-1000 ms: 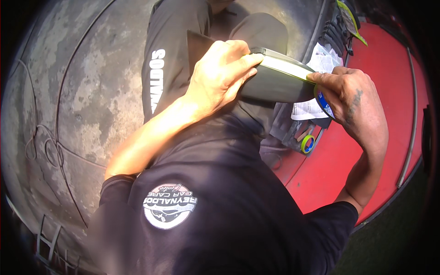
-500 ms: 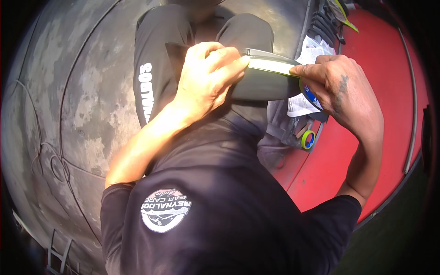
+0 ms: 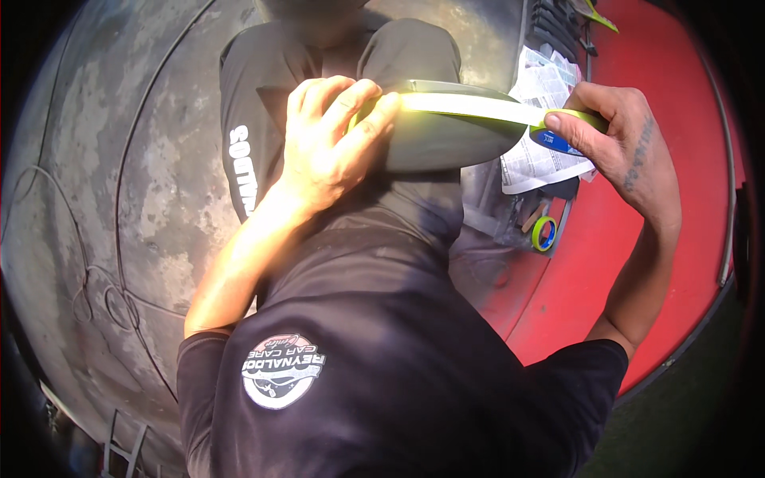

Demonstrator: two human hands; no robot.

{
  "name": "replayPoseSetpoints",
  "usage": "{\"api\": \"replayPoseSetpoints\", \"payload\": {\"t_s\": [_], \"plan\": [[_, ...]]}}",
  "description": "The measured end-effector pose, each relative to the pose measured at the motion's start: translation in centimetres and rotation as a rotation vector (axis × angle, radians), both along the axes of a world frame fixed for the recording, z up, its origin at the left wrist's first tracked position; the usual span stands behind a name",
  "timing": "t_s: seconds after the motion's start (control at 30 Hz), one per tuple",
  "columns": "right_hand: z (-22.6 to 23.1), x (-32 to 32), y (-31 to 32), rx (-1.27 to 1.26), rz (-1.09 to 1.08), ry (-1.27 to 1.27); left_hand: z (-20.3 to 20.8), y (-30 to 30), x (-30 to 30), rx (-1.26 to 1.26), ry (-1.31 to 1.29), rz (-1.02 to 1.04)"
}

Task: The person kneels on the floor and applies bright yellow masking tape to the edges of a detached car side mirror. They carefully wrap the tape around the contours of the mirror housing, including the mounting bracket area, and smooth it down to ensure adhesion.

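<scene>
My left hand [image 3: 331, 135] is closed around the left end of a dark, smooth, curved part [image 3: 458, 145], which lies across my thigh. Its fingertips press the end of a yellow-green masking tape strip [image 3: 462, 105] near the part's upper edge. The strip stretches taut along that edge to the tape roll [image 3: 555, 142], which has a blue label inside its ring. My right hand [image 3: 621, 143] grips this roll, thumb at the front and fingers behind, just beyond the part's right tip. Part of the dark piece's left end is hidden by my left hand.
Printed newspaper sheets [image 3: 530, 169] lie right of my leg. A second yellow-green tape roll [image 3: 537, 234] sits near them. A red panel [image 3: 661, 88] fills the right side. On the stained grey floor at left runs a dark hose [image 3: 119, 191] with loops.
My right hand has moved right with the roll, and a longer strip of tape now shows. My left hand and the dark part have shifted slightly left.
</scene>
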State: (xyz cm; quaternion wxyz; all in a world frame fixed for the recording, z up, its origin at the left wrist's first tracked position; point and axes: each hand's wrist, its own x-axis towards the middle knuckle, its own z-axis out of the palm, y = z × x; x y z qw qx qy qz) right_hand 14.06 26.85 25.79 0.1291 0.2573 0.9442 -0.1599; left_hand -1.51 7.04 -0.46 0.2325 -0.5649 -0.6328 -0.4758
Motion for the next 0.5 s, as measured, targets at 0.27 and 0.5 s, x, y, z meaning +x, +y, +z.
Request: {"api": "replayPoseSetpoints", "payload": {"t_s": [0.27,0.5], "plan": [[-2.0,1.4,0.9,0.126,0.024,0.012,0.1,-0.4,0.8,-0.028,0.053,0.091],[-2.6,1.8,0.9,0.196,0.034,-0.001,0.7,-0.4,2.2,-0.083,0.028,0.102]]}}
